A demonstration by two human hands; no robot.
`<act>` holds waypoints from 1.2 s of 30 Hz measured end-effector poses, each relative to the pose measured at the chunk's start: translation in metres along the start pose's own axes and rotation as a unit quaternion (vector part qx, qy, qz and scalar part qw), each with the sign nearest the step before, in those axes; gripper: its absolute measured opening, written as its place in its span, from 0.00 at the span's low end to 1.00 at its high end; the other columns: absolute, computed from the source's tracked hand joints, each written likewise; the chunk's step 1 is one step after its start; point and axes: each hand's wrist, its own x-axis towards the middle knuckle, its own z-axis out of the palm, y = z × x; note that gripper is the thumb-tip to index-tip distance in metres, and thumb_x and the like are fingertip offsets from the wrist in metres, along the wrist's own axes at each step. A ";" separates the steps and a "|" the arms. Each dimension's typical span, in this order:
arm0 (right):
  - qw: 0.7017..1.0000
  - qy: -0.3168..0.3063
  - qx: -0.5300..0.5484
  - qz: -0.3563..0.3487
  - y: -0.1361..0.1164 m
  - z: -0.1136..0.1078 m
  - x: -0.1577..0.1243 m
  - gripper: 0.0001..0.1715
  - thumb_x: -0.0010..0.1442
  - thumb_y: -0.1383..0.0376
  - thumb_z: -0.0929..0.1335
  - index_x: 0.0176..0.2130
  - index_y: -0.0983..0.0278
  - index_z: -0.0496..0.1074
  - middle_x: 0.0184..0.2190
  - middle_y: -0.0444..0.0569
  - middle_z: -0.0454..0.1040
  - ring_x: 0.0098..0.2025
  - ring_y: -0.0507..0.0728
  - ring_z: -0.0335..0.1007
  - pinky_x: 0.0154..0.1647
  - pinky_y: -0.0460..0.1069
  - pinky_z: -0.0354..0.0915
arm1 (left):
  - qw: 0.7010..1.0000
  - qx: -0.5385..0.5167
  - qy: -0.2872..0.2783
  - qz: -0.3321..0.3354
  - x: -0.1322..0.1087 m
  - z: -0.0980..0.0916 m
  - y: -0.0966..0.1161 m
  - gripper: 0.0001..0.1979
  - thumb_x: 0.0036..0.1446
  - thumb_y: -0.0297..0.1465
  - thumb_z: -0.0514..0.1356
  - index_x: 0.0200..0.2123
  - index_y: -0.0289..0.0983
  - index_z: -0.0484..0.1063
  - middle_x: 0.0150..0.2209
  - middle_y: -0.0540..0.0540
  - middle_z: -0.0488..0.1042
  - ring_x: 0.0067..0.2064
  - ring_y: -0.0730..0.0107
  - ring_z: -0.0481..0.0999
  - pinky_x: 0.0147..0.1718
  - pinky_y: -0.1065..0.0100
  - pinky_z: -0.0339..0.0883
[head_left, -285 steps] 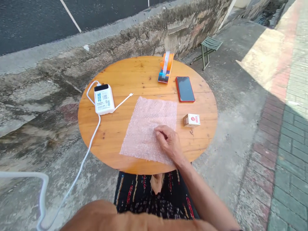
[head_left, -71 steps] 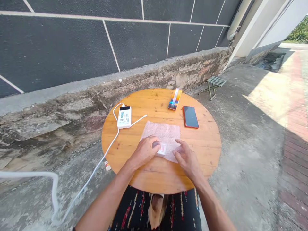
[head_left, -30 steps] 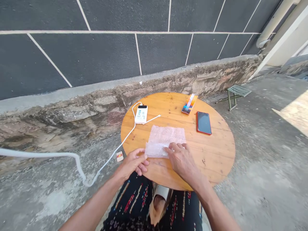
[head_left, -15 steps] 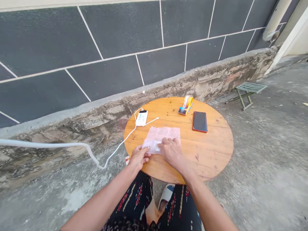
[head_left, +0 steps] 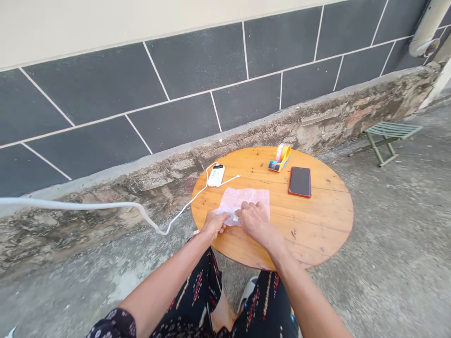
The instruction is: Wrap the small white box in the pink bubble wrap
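Observation:
A sheet of pale pink bubble wrap (head_left: 246,195) lies near the front of the round wooden table (head_left: 313,225), its near left part folded over. At that folded left edge, my left hand (head_left: 213,223) pinches the wrap between thumb and fingers. My right hand (head_left: 256,220) rests on the wrap's right half, fingers curled and closed on it. Between the hands a small whitish patch (head_left: 235,217) shows at the fold; I cannot make out what it is.
A white power bank or adapter (head_left: 216,175) with a white cable (head_left: 155,225) running off left sits at the table's back left. Farther right are a yellow-and-blue tape dispenser (head_left: 281,157) and a red-edged phone (head_left: 300,181). A green folding stool (head_left: 392,131) stands by the wall.
The view has tilted up and shifted left, so everything sits farther right. My hands stay on the bubble wrap, and its folded front part looks flatter.

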 end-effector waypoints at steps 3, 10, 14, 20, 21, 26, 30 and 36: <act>1.000 0.001 -0.010 0.004 -0.001 0.000 0.001 0.12 0.61 0.68 0.62 0.40 0.61 0.75 0.38 0.53 0.71 0.42 0.60 0.67 0.42 0.54 0.51 | 1.000 -0.013 -0.017 0.002 -0.001 0.005 0.003 0.07 0.42 0.28 0.63 0.26 0.33 0.67 0.14 0.53 0.65 0.13 0.78 0.61 0.09 0.77 0.51; 0.999 -0.028 -0.009 0.014 -0.001 0.002 0.006 0.12 0.61 0.67 0.62 0.41 0.60 0.74 0.39 0.52 0.70 0.43 0.58 0.66 0.42 0.52 0.50 | 0.993 -0.063 -0.092 0.032 -0.010 0.008 0.006 0.07 0.44 0.30 0.59 0.28 0.32 0.68 0.19 0.51 0.68 0.17 0.78 0.65 0.14 0.75 0.62; 0.999 -0.040 0.001 0.016 0.001 0.003 0.008 0.11 0.61 0.66 0.63 0.38 0.60 0.75 0.39 0.51 0.70 0.43 0.58 0.66 0.42 0.52 0.50 | 0.987 -0.060 -0.132 0.067 -0.013 0.000 0.000 0.07 0.42 0.29 0.61 0.27 0.32 0.69 0.21 0.50 0.69 0.21 0.76 0.69 0.20 0.74 0.67; 0.998 -0.037 0.043 0.034 0.000 0.000 0.008 0.12 0.60 0.68 0.64 0.44 0.61 0.71 0.41 0.51 0.72 0.46 0.59 0.67 0.45 0.51 0.52 | 0.968 0.081 -0.130 0.198 -0.012 -0.003 -0.008 0.09 0.52 0.31 0.55 0.34 0.34 0.72 0.25 0.50 0.69 0.23 0.74 0.71 0.23 0.72 0.68; 0.997 -0.031 0.054 0.045 -0.001 0.000 0.008 0.14 0.59 0.68 0.64 0.46 0.62 0.69 0.41 0.52 0.73 0.46 0.59 0.67 0.45 0.51 0.52 | 0.958 0.112 -0.121 0.234 -0.013 -0.003 -0.008 0.09 0.53 0.29 0.54 0.34 0.34 0.73 0.26 0.50 0.69 0.24 0.75 0.70 0.24 0.72 0.67; 0.993 -0.008 0.085 0.079 -0.002 0.002 0.010 0.27 0.56 0.70 0.65 0.55 0.67 0.59 0.40 0.52 0.74 0.45 0.59 0.69 0.48 0.51 0.55 | 0.879 0.255 -0.083 0.395 -0.018 -0.006 -0.003 0.08 0.54 0.23 0.54 0.33 0.35 0.73 0.29 0.49 0.67 0.32 0.72 0.68 0.32 0.72 0.63; 0.993 -0.001 0.090 0.077 -0.001 0.006 0.010 0.29 0.55 0.72 0.65 0.56 0.68 0.58 0.40 0.53 0.75 0.45 0.60 0.69 0.49 0.51 0.56 | 0.814 0.343 -0.145 0.446 -0.019 -0.016 0.003 0.14 0.57 0.22 0.51 0.44 0.36 0.71 0.34 0.46 0.67 0.37 0.70 0.69 0.37 0.70 0.63; 0.994 0.000 0.088 0.063 0.004 0.013 0.011 0.32 0.54 0.73 0.65 0.57 0.70 0.57 0.40 0.54 0.75 0.44 0.60 0.69 0.49 0.54 0.58 | 0.744 0.440 -0.182 0.468 -0.009 -0.021 0.012 0.12 0.62 0.26 0.48 0.38 0.37 0.72 0.32 0.48 0.66 0.33 0.71 0.68 0.32 0.72 0.61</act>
